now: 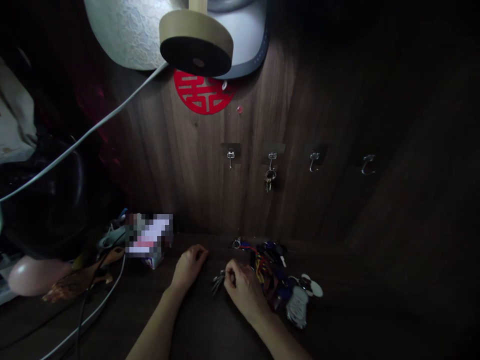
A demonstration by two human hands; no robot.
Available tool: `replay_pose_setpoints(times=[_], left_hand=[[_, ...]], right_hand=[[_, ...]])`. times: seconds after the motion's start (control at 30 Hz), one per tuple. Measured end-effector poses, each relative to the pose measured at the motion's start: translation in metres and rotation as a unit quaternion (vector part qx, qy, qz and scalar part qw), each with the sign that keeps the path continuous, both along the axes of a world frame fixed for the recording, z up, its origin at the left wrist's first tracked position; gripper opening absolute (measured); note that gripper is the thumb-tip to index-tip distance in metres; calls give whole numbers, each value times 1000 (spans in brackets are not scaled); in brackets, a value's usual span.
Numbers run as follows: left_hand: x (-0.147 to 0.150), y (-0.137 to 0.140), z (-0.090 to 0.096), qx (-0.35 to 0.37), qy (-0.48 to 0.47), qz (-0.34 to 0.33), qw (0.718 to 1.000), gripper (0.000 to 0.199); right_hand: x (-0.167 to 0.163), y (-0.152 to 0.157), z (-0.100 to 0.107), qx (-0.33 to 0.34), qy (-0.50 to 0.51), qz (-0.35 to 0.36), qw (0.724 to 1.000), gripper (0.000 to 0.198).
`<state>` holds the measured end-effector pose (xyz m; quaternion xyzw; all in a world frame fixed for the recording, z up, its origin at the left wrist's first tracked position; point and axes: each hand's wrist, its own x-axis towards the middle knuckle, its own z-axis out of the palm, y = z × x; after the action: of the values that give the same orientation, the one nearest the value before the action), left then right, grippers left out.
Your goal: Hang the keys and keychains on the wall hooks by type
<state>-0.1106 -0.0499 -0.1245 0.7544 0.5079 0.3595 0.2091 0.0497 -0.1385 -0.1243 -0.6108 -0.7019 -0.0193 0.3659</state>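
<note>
Keys (pixel 216 283): a small metal bunch just left of the right hand's fingertips, blades fanned out toward the gap between the hands.
Right hand (pixel 242 287): thumb and fingers closed on the near end of the bunch; the join is hidden in the grip.
Left hand (pixel 189 265): left of the keys and apart from them, fingers curled; cannot tell whether the tips meet or pinch something small.
Key feel: likely light, each blade stiff, the bunch loose and jangling, smooth enough to slide; hardly fragile.
Key hold: best pinched where the blades gather, by the right fingertips; a single blade would let the rest swing.
Pile (pixel 275 272): cords and small pieces right of the right hand, partly behind it; soft loops could snag the blades.
</note>
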Motion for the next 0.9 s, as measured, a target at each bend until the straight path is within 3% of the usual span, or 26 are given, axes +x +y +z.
replay_pose_setpoints(times=[0.17, 0.3, 0.47, 0.8, 0.9], left_hand=[[13, -10, 8, -4, -72, -94, 993, 23], [28, -25, 15, -88, -124, -198, 968, 26], [35, -31, 19, -121, -174, -250, 945, 24], [41, -29, 16, -187, -265, -223, 919, 32], [42, -28, 15, -180, -278, -202, 922, 35]], right_hand=[[15, 3, 6, -26, 164, 5, 986, 9], [22, 9, 3, -55, 318, 44, 946, 9], [25, 12, 0, -59, 411, 78, 907, 16], [20, 14, 3, -62, 481, 100, 869, 21], [18, 15, 2, -47, 471, 112, 874, 23]])
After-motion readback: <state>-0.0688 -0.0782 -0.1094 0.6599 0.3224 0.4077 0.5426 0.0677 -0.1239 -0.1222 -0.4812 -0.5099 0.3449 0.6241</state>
